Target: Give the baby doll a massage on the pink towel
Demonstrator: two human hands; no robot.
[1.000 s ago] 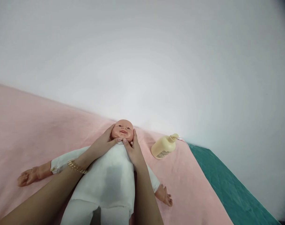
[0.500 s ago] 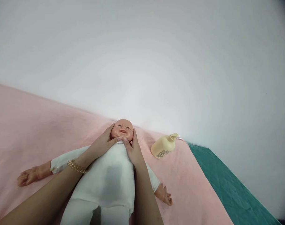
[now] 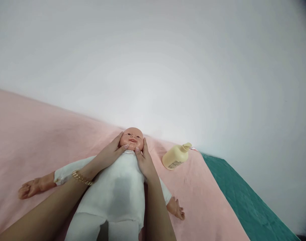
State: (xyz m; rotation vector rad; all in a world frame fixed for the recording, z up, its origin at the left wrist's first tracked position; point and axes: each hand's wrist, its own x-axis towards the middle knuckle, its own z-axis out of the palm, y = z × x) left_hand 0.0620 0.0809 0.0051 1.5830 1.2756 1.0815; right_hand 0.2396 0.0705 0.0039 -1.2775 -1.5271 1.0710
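A baby doll (image 3: 125,187) with a white cloth body and plastic head lies on its back, its arms spread to both sides. My left hand (image 3: 112,150) cups the left side of the head, with the thumb against the chin and the fingers along the cheek. On the other side my right hand (image 3: 144,159) holds the head in the same way, its thumb resting by the jaw. The two thumbs are a little apart, and some fingertips are hidden behind the head. A bracelet circles my left wrist.
A pale yellow pump bottle (image 3: 175,156) stands to the right of the doll's head. Pink cloth (image 3: 203,201) covers the surface, with a green cover (image 3: 245,194) showing at the right. A white wall (image 3: 153,67) rises right behind the head.
My thumbs have slid apart from the middle of the doll's chin, outward along the jaw. Doll and bottle stay in place.
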